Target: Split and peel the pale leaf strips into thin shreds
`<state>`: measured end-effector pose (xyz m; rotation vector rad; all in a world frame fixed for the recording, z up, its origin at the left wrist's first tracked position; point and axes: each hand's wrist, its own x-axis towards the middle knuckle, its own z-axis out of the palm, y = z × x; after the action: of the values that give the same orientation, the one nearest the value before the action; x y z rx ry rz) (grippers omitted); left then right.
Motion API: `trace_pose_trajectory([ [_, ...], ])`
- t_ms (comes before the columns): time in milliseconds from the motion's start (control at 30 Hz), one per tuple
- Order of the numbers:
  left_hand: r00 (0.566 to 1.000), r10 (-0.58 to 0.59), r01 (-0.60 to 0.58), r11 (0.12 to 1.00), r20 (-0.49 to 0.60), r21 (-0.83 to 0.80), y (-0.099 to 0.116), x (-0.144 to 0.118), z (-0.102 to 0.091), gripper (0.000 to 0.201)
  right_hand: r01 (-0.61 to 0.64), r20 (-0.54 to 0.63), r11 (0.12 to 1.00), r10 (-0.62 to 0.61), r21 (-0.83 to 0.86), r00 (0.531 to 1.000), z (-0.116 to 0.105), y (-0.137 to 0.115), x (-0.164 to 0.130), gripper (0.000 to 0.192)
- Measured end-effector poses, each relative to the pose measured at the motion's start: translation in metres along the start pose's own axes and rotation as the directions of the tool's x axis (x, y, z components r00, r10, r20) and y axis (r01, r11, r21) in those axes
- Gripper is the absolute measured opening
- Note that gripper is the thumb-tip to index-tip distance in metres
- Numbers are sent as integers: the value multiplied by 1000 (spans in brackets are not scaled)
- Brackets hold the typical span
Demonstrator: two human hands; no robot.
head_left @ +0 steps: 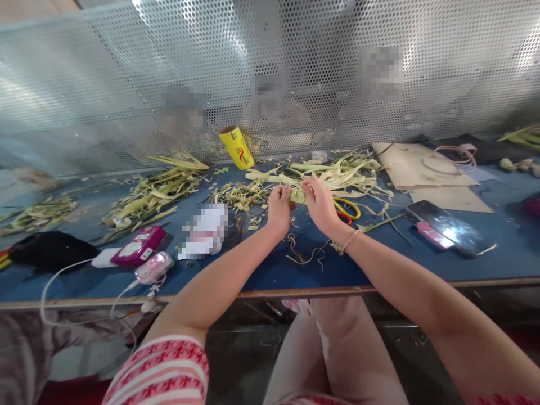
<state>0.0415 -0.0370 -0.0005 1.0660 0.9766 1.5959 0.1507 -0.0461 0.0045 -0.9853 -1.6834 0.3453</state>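
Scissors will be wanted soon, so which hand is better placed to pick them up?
Right, probably. The scissors lie on the blue table just beside the right hand; the left hand sits farther away. Both grip the green stalk piece.

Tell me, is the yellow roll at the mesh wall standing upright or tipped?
Tipped. The yellow roll leans, its open end up-left toward the mesh wall.
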Motion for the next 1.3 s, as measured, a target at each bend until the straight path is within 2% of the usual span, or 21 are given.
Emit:
trace_pose_trajectory([
  [133, 998, 68, -68, 995, 10, 74, 2, 2, -3, 38, -37, -74, 998, 41, 59, 996, 3, 7, 4, 17],
  [300, 980, 174, -186, 971, 95, 150, 7, -4, -3, 41, -184, -100, 976, 196, 114, 976, 2, 22, 14, 13],
  [400, 968, 222, -239, 956, 113, 168, 8, -8, -3, 43, -183, -106, 970, 201, 158, 974, 1, 25, 17, 13],
  [633, 989, 146, -146, 988, 12, 51, 1, 9, -7, 37, -128, -73, 974, 144, 189, 987, -3, 14, 14, 12],
  [733, 991, 134, -134, 991, 7, 12, 3, 14, -9, 37, -127, -68, 971, 143, 201, 987, -4, 12, 13, 11],
  [833, 984, 173, -173, 985, 51, 0, 4, 14, -11, 40, -149, -58, 962, 166, 228, 984, -4, 16, 12, 13],
  [933, 970, 231, -235, 971, 76, 43, 5, 13, -13, 43, -234, 4, 933, 242, 273, 970, -1, 22, 11, 23],
  [1033, 964, 261, -266, 957, 57, 113, 6, 10, -14, 44, -394, 159, 856, 361, 334, 919, 3, 23, 11, 38],
  [1100, 958, 282, -287, 941, 56, 180, 9, 7, -15, 43, -442, 223, 820, 384, 364, 896, 4, 20, 10, 45],
  [1200, 944, 323, -330, 903, 72, 274, 10, 2, -15, 40, -372, 190, 854, 323, 365, 927, 3, 15, 10, 46],
  [1300, 947, 305, -320, 915, 96, 246, 9, -1, -13, 38, -293, 140, 923, 265, 251, 954, 0, 13, 9, 43],
])
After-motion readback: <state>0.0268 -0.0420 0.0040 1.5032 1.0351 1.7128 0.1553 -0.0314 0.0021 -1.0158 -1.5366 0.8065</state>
